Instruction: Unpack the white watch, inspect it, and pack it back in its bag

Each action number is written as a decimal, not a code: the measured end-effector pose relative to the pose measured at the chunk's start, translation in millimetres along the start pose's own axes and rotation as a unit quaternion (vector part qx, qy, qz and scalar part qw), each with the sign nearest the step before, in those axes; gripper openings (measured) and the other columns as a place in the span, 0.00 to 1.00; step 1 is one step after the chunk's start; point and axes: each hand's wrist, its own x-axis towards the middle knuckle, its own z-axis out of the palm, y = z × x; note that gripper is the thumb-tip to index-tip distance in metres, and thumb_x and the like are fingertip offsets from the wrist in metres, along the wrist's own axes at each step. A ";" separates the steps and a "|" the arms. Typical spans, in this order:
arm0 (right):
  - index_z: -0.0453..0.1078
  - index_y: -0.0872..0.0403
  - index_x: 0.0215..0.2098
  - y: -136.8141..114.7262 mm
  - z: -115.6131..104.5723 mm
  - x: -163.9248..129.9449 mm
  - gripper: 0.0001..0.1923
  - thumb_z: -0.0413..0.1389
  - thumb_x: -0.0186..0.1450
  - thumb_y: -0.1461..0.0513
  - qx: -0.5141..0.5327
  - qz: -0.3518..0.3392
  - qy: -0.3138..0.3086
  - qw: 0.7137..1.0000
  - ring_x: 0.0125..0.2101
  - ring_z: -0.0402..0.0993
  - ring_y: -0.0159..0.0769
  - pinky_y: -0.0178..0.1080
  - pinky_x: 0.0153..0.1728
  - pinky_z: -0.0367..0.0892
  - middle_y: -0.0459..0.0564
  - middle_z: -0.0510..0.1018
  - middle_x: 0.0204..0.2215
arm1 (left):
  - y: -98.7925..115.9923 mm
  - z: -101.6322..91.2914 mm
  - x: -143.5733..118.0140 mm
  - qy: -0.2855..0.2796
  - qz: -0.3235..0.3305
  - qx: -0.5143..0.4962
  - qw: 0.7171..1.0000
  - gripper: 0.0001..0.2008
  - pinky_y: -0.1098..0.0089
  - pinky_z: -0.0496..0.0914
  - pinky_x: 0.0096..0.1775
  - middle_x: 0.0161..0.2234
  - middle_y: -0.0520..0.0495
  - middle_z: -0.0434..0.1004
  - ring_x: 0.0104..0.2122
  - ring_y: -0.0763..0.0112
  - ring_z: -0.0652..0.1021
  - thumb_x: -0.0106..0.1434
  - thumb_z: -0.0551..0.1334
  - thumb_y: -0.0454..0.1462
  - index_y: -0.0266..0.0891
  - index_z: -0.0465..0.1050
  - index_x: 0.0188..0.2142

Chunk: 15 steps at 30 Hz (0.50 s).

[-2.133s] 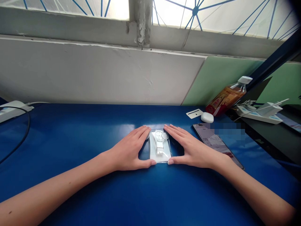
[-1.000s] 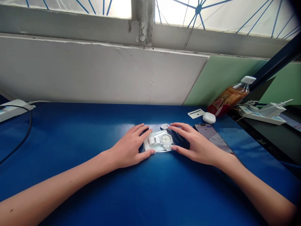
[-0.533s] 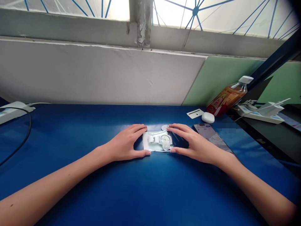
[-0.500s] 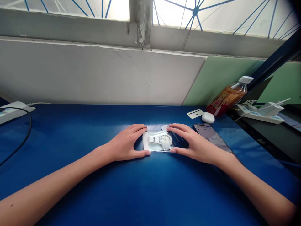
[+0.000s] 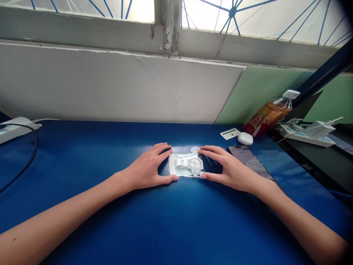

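A small clear plastic bag point(image 5: 179, 168) lies flat on the blue table point(image 5: 176, 224), its long side running left to right. Inside it is a white wristwatch point(image 5: 194, 162) with a round dial. My left hand point(image 5: 147, 169) holds the bag's left end, thumb at the near corner and fingertips at the far corner. The right end is held the same way by my right hand point(image 5: 228, 167). A small round white piece point(image 5: 194, 149) shows at the bag's far edge.
A phone point(image 5: 252, 162) with a lit screen lies just right of my right hand. Behind it are a white earbud case point(image 5: 245, 138), a white card point(image 5: 230, 133) and a tilted drink bottle point(image 5: 268, 113). Power strips sit far left point(image 5: 13, 127) and far right point(image 5: 306, 134); a black cable point(image 5: 30, 154) curves at left.
The bag stood lengthwise away from me; both hands have turned it a quarter turn, so it lies sideways. Since half a second ago it has barely shifted.
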 end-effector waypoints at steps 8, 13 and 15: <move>0.59 0.48 0.63 -1.9 -1.6 -0.2 0.37 0.54 0.61 0.42 -0.006 0.014 -0.014 1.000 0.61 0.59 0.50 0.51 0.59 0.61 0.55 0.61 0.63 | 3.8 -2.4 -0.6 0.003 0.005 0.013 1.000 0.39 0.50 0.61 0.59 0.64 0.35 0.56 0.63 0.46 0.60 0.59 0.62 0.56 0.36 0.60 0.62; 0.54 0.46 0.66 -2.6 -0.6 -0.3 0.38 0.53 0.63 0.42 -0.018 0.011 -0.024 0.999 0.62 0.56 0.50 0.52 0.59 0.60 0.54 0.57 0.65 | 4.1 -2.8 -0.4 -0.006 0.016 0.025 1.000 0.37 0.51 0.61 0.60 0.64 0.38 0.57 0.63 0.47 0.59 0.59 0.61 0.55 0.37 0.61 0.62; 0.51 0.45 0.67 -2.4 0.3 0.1 0.38 0.52 0.63 0.42 -0.026 0.005 -0.029 0.999 0.64 0.54 0.50 0.52 0.60 0.58 0.53 0.54 0.66 | 3.2 -2.3 -0.2 -0.010 0.018 0.026 0.999 0.37 0.51 0.61 0.60 0.64 0.38 0.58 0.64 0.47 0.58 0.60 0.61 0.56 0.38 0.61 0.62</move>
